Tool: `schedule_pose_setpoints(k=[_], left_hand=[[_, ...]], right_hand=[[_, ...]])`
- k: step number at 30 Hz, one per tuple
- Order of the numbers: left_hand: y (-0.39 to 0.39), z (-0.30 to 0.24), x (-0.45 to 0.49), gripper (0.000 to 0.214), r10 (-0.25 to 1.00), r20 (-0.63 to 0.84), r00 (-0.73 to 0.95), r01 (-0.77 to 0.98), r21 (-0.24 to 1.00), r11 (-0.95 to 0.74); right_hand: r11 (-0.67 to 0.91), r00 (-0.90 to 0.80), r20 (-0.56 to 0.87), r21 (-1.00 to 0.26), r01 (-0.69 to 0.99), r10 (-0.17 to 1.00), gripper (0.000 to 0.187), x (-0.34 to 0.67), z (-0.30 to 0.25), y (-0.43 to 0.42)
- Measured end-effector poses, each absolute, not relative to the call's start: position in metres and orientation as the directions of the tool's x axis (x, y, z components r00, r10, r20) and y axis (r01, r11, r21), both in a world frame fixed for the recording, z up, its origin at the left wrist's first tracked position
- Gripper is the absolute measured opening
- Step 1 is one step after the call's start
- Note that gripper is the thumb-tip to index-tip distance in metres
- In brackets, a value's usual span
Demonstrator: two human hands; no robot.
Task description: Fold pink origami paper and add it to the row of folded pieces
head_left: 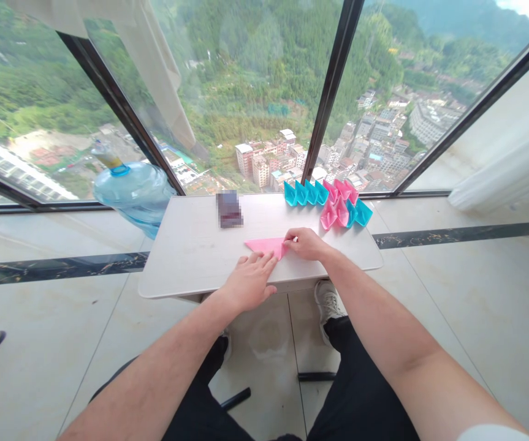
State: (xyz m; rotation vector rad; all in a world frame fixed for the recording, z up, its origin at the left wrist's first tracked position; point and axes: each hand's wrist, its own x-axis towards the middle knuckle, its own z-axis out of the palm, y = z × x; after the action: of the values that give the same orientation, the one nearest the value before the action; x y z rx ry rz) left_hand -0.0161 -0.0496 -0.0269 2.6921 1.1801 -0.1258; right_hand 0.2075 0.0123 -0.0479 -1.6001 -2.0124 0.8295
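Observation:
A pink sheet of folding paper (266, 244), creased into a pointed shape, lies on the small white table (186, 257) in front of me. My left hand (251, 278) rests flat with its fingers stretched over the paper's near edge. At the paper's right end my right hand (305, 243) is closed, pinching a corner between thumb and fingers. Beyond it, at the table's far right, stand several folded paper boats, blue ones (305, 193) in a row and pink ones (334, 212) beside and in front.
A blurred dark packet (229, 209) lies near the table's far edge. A large blue water bottle (133, 191) stands just left of the table. Tall windows with dark frames (333, 92) rise behind it. My shoes (328, 303) are under the near side.

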Motion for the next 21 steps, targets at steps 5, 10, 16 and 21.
schedule_pose_setpoints(k=[5,10,16,21], left_hand=[[-0.051,-0.026,-0.015,0.077,0.714,-0.169,0.68,0.734,0.139,-0.665],[-0.05,-0.028,-0.016,0.077,0.711,-0.167,0.683,0.731,0.141,-0.668],[-0.051,-0.029,-0.015,0.077,0.713,-0.169,0.68,0.733,0.143,-0.665],[-0.051,-0.027,-0.014,0.076,0.719,-0.144,0.68,0.734,0.147,-0.664]], right_hand=[[0.043,-0.12,-0.09,-0.595,0.803,0.989,0.01,0.195,-0.047,0.016],[0.028,-0.101,-0.121,-0.495,0.868,0.987,0.011,0.184,-0.039,0.015],[0.025,-0.09,-0.143,-0.402,0.915,0.986,0.014,0.18,-0.034,0.015],[0.012,-0.074,-0.152,-0.371,0.929,0.986,0.015,0.179,-0.033,0.013]])
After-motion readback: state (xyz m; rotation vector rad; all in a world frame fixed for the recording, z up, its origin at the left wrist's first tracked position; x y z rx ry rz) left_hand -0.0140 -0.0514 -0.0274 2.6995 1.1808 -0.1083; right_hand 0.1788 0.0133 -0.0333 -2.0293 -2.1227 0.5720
